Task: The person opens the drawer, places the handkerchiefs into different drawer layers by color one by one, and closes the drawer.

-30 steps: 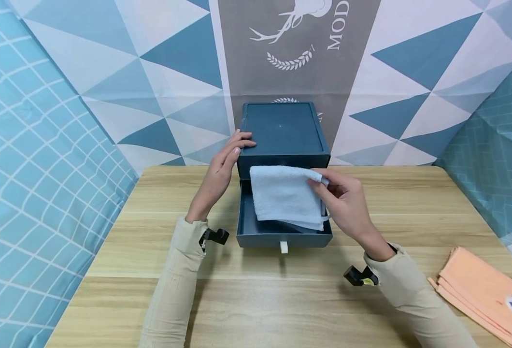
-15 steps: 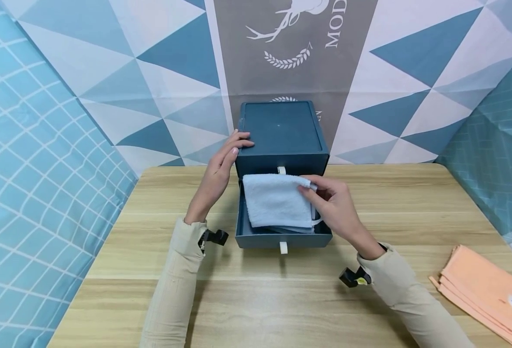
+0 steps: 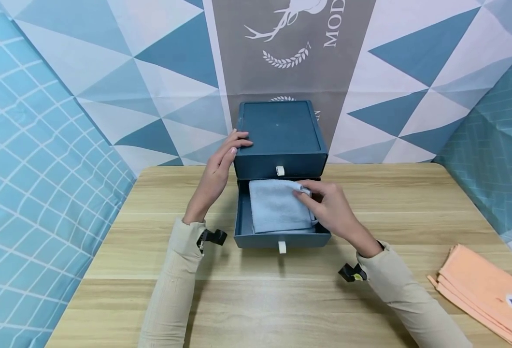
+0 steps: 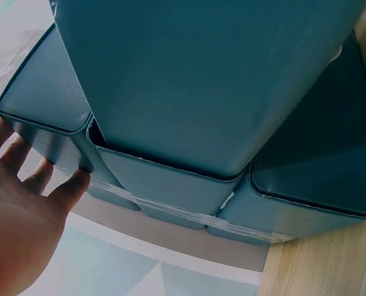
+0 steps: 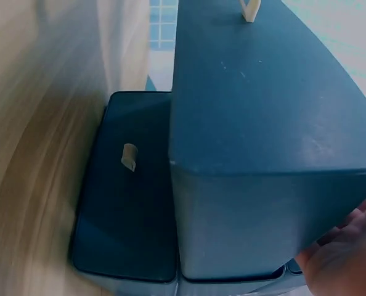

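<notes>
A dark blue drawer cabinet (image 3: 278, 128) stands at the back of the table, its middle drawer (image 3: 260, 240) pulled out. My left hand (image 3: 212, 179) rests on the cabinet's upper left edge; in the left wrist view its fingertips (image 4: 74, 186) touch the side wall. Inside the open drawer lies a folded light blue towel (image 3: 277, 208). Thumb and fingers of my right hand (image 3: 332, 209) pinch the towel's upper right corner. In the right wrist view, the drawer wall hides most of that hand (image 5: 349, 262) and all of the towel.
A folded orange cloth (image 3: 482, 292) lies at the right of the wooden table (image 3: 256, 297). White pull tabs stick out from the drawer fronts, one tab (image 3: 282, 247) on the open drawer. Patterned wall cloth (image 3: 186, 67) hangs close behind the cabinet.
My right hand has lowered the towel and shifted it slightly left; it hung above the drawer and now lies flat inside. The left hand has stayed on the cabinet.
</notes>
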A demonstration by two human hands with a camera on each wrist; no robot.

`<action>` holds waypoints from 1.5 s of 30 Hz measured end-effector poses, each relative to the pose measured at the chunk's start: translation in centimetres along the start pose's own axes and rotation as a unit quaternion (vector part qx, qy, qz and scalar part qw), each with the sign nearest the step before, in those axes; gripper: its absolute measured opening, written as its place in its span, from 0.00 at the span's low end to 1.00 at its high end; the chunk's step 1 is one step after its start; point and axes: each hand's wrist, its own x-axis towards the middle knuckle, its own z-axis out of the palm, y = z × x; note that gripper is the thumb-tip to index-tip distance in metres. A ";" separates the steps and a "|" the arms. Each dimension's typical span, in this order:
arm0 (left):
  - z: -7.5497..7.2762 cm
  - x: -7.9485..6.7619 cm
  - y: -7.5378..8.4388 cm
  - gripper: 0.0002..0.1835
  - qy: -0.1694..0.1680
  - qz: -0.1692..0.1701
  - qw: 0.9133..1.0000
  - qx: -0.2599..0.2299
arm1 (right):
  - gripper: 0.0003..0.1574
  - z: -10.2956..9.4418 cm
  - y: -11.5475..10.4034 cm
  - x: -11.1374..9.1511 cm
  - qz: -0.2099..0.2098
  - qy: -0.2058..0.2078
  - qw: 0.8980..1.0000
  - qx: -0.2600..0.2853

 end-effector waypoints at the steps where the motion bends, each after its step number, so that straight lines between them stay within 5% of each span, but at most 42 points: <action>1: 0.0 0.0 0.0 0.21 0.000 0.003 1.000 0.000 | 0.12 0.0 0.0 0.0 -0.005 -0.003 1.000 -0.012; 10: 0.0 0.0 -0.1 0.21 0.000 0.011 1.000 0.002 | 0.15 0.3 0.0 0.1 -0.044 -0.045 0.995 -0.083; 17: -0.1 0.0 -0.1 0.21 0.000 0.013 1.000 0.004 | 0.19 -0.1 -0.3 0.3 -0.055 -0.019 0.992 -0.111; 23: -0.1 0.0 -0.1 0.21 0.002 0.012 1.000 0.003 | 0.11 -0.4 -0.2 0.4 -0.068 -0.013 0.989 -0.132; 37: -0.1 0.0 -0.2 0.21 0.001 0.008 1.000 0.002 | 0.14 -1.0 -0.2 0.5 -0.076 -0.011 0.966 -0.246; 45: -0.1 0.1 -0.2 0.21 0.000 0.005 1.000 0.003 | 0.11 -1.2 -0.2 0.4 -0.101 -0.001 0.960 -0.261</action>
